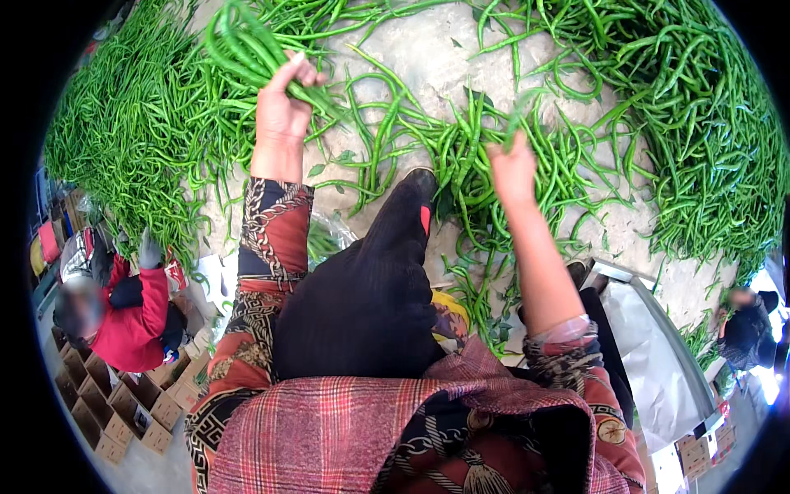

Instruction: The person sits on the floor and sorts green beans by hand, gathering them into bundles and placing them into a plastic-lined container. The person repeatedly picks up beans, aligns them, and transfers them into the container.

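Note:
A bunch of long green chili peppers (247, 46) is gripped in my left hand (284, 102), raised at the upper left over the heap. My right hand (514, 167) is closed above a loose pile of green chilies (472, 151) on the floor in front of me. Out of its top sticks a blurred green chili (517, 117), pinched between the fingers. Between my hands, my dark-clad leg and shoe (422, 180) reach up to the edge of that pile.
Large heaps of chilies rise at the left (142, 117) and right (697, 123). A clear plastic bag (333, 231) lies beside my leg. At my right stands a container with a pale liner (648, 346). A person in red (136, 327) sits left near cardboard boxes (133, 395); another person (744, 333) is far right.

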`<action>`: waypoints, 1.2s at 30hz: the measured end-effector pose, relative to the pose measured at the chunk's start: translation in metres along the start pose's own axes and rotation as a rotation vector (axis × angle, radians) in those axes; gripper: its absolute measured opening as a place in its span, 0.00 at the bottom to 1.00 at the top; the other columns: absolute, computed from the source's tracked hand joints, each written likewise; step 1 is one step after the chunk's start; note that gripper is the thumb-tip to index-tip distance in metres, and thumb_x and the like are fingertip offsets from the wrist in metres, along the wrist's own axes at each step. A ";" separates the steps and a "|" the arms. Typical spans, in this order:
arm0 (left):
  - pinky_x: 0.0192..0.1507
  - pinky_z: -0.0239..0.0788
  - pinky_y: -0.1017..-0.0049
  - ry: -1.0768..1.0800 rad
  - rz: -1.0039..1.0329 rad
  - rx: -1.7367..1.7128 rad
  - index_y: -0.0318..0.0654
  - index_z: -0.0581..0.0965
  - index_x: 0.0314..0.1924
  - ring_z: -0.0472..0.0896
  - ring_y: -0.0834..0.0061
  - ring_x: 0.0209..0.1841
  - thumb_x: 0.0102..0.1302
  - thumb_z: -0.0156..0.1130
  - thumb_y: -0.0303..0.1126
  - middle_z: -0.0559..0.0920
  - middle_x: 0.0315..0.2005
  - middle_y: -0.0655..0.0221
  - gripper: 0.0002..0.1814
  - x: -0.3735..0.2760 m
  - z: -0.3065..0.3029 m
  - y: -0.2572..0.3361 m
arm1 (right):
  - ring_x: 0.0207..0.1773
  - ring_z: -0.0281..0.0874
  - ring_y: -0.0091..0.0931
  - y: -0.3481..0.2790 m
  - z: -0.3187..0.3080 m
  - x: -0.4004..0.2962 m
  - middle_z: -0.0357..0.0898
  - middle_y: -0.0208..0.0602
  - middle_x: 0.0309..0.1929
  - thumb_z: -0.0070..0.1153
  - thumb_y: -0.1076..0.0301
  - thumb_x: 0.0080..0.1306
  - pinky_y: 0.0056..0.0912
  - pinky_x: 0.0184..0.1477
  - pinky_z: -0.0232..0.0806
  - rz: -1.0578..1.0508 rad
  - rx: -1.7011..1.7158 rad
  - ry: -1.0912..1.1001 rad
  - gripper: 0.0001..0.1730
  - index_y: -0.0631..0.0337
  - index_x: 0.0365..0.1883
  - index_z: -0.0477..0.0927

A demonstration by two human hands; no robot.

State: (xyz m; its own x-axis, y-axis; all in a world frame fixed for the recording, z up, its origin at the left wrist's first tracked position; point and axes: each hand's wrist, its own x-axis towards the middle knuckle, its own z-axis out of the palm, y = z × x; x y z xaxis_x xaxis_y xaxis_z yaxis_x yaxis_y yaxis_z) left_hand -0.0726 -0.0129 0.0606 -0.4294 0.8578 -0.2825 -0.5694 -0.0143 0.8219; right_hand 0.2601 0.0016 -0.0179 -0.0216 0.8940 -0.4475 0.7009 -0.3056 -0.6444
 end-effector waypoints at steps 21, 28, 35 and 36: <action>0.42 0.71 0.63 -0.687 0.495 1.891 0.47 0.76 0.48 0.77 0.58 0.42 0.49 0.62 0.23 0.74 0.36 0.61 0.23 0.014 -0.073 -0.144 | 0.21 0.63 0.17 0.016 -0.040 -0.012 0.73 0.25 0.25 0.61 0.66 0.62 0.20 0.22 0.52 0.261 0.794 -0.126 0.16 0.59 0.45 0.73; 0.43 0.70 0.72 0.226 0.524 1.479 0.38 0.79 0.43 0.79 0.68 0.38 0.57 0.68 0.30 0.81 0.36 0.65 0.14 0.016 -0.063 -0.045 | 0.23 0.72 0.22 -0.026 -0.007 0.033 0.77 0.32 0.26 0.54 0.66 0.69 0.23 0.25 0.63 0.173 0.823 -0.300 0.10 0.62 0.44 0.76; 0.26 0.71 0.74 0.466 -0.167 0.253 0.31 0.76 0.39 0.78 0.72 0.23 0.62 0.61 0.23 0.79 0.23 0.65 0.06 -0.007 -0.051 -0.058 | 0.47 0.81 0.44 -0.079 0.125 0.114 0.82 0.51 0.39 0.64 0.61 0.55 0.42 0.51 0.71 -0.188 -0.072 -0.144 0.16 0.60 0.39 0.82; 0.25 0.70 0.74 0.498 -0.198 0.309 0.31 0.76 0.40 0.77 0.72 0.22 0.62 0.61 0.22 0.79 0.24 0.65 0.07 -0.013 -0.059 -0.076 | 0.48 0.80 0.44 -0.083 0.136 0.112 0.82 0.51 0.40 0.64 0.61 0.55 0.43 0.51 0.71 -0.183 -0.166 -0.174 0.17 0.60 0.40 0.82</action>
State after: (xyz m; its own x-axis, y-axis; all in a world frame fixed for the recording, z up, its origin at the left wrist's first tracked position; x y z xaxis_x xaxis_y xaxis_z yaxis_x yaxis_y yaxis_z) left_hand -0.0650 -0.0538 -0.0278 -0.6545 0.4852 -0.5798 -0.4741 0.3339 0.8147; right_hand 0.1021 0.0825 -0.0987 -0.2697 0.8554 -0.4422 0.7809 -0.0745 -0.6202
